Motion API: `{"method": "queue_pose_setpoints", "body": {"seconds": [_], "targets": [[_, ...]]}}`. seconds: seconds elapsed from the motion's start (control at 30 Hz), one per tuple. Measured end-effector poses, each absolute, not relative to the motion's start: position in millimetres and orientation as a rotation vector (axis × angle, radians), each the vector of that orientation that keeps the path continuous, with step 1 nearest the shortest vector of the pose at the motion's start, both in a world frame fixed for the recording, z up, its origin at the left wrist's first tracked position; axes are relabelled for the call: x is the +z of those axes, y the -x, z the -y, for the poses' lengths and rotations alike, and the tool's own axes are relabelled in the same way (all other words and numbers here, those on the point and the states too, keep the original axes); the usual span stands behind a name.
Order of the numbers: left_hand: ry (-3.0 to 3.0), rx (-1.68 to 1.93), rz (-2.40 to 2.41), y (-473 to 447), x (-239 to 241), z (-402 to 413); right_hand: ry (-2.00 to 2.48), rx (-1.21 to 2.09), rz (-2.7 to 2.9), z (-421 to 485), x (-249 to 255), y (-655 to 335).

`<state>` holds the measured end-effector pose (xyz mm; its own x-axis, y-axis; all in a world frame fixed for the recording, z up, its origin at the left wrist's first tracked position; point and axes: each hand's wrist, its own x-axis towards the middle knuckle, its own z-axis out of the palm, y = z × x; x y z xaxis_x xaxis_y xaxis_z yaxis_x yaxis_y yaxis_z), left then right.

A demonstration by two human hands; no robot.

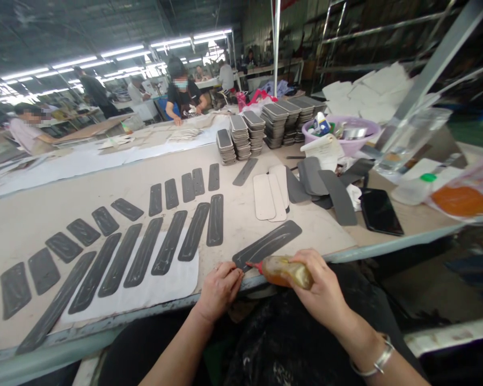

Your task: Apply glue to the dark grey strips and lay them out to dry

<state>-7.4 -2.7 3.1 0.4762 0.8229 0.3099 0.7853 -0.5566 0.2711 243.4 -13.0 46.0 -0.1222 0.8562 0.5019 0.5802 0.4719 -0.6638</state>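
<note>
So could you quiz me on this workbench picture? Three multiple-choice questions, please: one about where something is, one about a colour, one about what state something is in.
1. Where does the black phone lie?
A. on the table's right side, near the grey strips
B. in the purple basin
C. on the stacked trays

2. What colour is the nozzle of the squeeze bottle?
A. blue
B. red
C. white

3. What is the right hand doing?
A. resting open on the table
B. gripping the squeeze bottle
C. holding the phone

Answers:
1 A, the phone lies flat on the table, beside loose grey strips.
2 B, the tip pointing at the dark strip is red.
3 B, its fingers wrap the bottle, while the left hand presses the strip's end.
</note>
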Motion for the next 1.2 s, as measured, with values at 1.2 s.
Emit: {"method": "queue_pose_setpoints", "body": {"seconds": [1.2], "targets": [[-2.635, 0.668, -1.340, 7, 4, 1, 1.560, -0.199, 1.552, -34, 54, -311]]}}
